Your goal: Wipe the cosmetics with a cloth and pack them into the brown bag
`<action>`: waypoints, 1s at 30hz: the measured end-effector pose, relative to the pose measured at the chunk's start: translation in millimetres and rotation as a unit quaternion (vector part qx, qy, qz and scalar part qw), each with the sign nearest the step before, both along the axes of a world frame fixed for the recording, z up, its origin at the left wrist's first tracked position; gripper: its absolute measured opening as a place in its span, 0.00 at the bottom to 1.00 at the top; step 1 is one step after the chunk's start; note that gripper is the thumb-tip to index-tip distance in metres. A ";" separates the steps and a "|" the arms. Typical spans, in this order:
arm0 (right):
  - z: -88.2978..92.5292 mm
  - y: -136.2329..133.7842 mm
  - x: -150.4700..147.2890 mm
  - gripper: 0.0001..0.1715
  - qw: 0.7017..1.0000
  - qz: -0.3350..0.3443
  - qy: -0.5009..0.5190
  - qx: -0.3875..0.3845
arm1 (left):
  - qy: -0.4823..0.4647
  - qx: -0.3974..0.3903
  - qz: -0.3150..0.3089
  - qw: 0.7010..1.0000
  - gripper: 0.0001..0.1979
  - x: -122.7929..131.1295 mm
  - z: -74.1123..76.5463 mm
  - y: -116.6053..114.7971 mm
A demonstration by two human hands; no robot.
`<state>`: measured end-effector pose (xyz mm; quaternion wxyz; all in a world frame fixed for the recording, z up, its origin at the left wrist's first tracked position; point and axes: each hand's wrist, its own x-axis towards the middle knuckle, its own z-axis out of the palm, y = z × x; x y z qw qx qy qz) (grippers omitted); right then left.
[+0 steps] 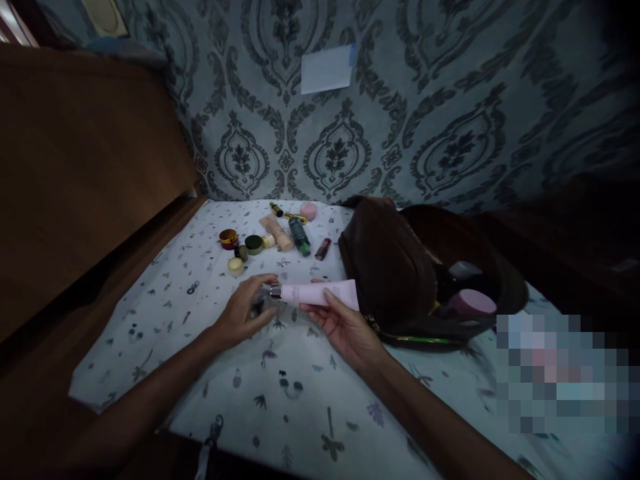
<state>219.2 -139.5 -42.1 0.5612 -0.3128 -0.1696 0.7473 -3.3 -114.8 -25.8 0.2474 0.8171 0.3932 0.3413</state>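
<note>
My right hand (345, 327) holds a pale pink squeeze tube (310, 293) level, with its thumb on top and its fingers beneath. The tube's silver collar and see-through cap end (273, 292) point left. Around that end curves my left hand (245, 313), thumb and fingers apart; whether it touches the cap I cannot tell. Just beyond the hands lie a green bottle (299, 237), a beige tube (277, 232) and a small dark red tube (323, 249). A dark-lidded jar (253, 244), a cream-lidded jar (235, 267) and a red-gold jar (229, 239) stand left of them.
A brown bag (390, 267) stands open on the right, a pink round item (473, 303) inside it. Further back are a pink jar (309, 211) and small gold-coloured items. The patterned cloth (200, 373) reaches the wallpapered wall; a wooden panel (90, 153) rises at left.
</note>
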 end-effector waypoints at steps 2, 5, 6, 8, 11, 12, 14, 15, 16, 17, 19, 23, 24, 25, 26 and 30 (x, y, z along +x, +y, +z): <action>0.9 -0.9 -0.2 0.15 1.000 0.008 -0.008 0.005 | -0.034 -0.043 -0.005 0.999 0.18 2.9 -0.9 -2.7; 2.1 -2.5 -0.7 0.18 0.999 0.019 -0.022 0.020 | -0.083 -0.104 -0.004 0.991 0.15 5.4 -2.4 -3.9; 2.0 -2.9 -0.9 0.19 0.999 0.022 -0.027 0.023 | -0.093 -0.121 -0.004 0.988 0.15 5.7 -2.9 -3.8; 1.2 -3.2 -1.4 0.22 0.999 0.024 -0.036 0.025 | -0.104 -0.150 0.001 0.983 0.16 6.1 -3.7 -3.3; -0.8 -3.3 -1.8 0.26 0.998 0.029 -0.046 0.029 | -0.100 -0.177 0.016 0.979 0.20 7.4 -4.1 -2.3; -1.2 -3.4 -1.9 0.27 0.998 0.030 -0.046 0.029 | -0.096 -0.180 0.023 0.979 0.22 8.1 -3.9 -2.1; -1.3 -3.8 -2.1 0.29 0.998 0.034 -0.045 0.028 | -0.091 -0.188 0.035 0.977 0.25 9.5 -2.8 -2.1; -1.0 -4.0 -2.1 0.29 0.998 0.036 -0.046 0.027 | -0.089 -0.193 0.041 0.976 0.27 10.1 -2.1 -2.2; -0.7 -4.3 -2.2 0.30 0.998 0.038 -0.047 0.027 | -0.086 -0.199 0.046 0.975 0.28 10.5 -1.4 -2.3; -0.3 -4.6 -2.2 0.30 0.998 0.040 -0.048 0.027 | -0.083 -0.203 0.049 0.974 0.28 10.6 -0.7 -2.4; 0.2 -5.0 -2.3 0.30 0.998 0.041 -0.049 0.028 | -0.080 -0.198 0.048 0.976 0.28 10.2 0.0 -2.4; -0.4 -4.7 -1.6 0.27 0.998 0.036 -0.046 0.021 | -0.082 -0.182 0.030 0.979 0.24 7.8 -1.8 -1.2; -0.7 -4.4 -1.4 0.26 0.998 0.036 -0.045 0.020 | -0.084 -0.183 0.024 0.979 0.22 7.3 -2.6 -0.9; -0.9 -4.1 -1.1 0.25 0.998 0.036 -0.044 0.019 | -0.087 -0.185 0.019 0.979 0.21 7.0 -3.3 -0.7; -1.0 -3.9 -0.8 0.24 0.998 0.035 -0.044 0.019 | -0.090 -0.187 0.014 0.978 0.20 6.8 -3.9 -0.6; -0.7 -3.3 0.1 0.23 0.998 0.034 -0.042 0.015 | -0.119 -0.204 0.007 0.972 0.17 6.7 -4.8 -1.8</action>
